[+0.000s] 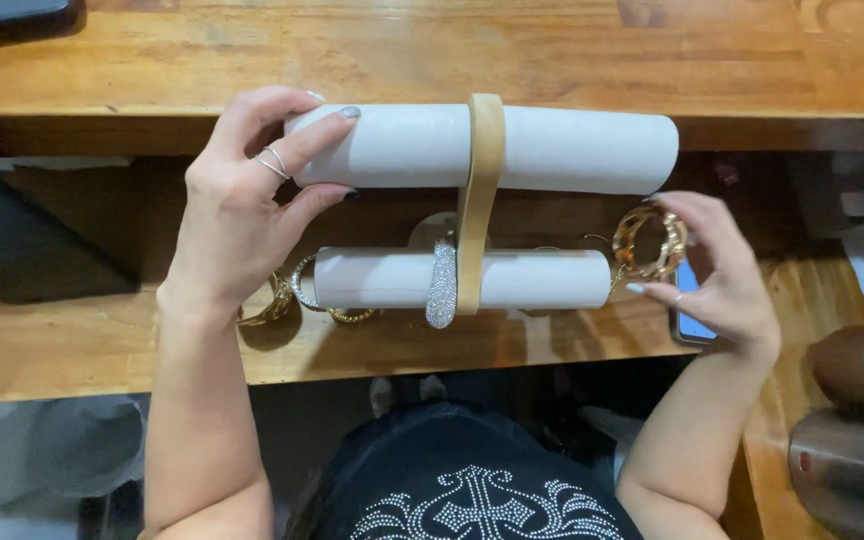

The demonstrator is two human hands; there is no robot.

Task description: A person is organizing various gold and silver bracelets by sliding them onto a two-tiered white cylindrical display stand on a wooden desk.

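Below, a wooden tabletop (pixel 552 50) fills the view, with a darker gap running across it where a two-tier bracelet stand sits. Its upper white roll (pixel 552 148) is the longer one and its lower white roll (pixel 532 280) the shorter; a tan upright strip (pixel 482 190) joins the two at the middle. The left hand (pixel 237 215) grips the left end of the upper roll, fingers curled over it, thin rings on one finger. The right hand (pixel 722 275) pinches a gold chain-link bracelet (pixel 649 243) between thumb and fingertips, just beside the right end of the lower roll. A rhinestone bangle (pixel 441 285) hangs on the lower roll near the strip — more bracelets (pixel 302 290) cluster at its left end.
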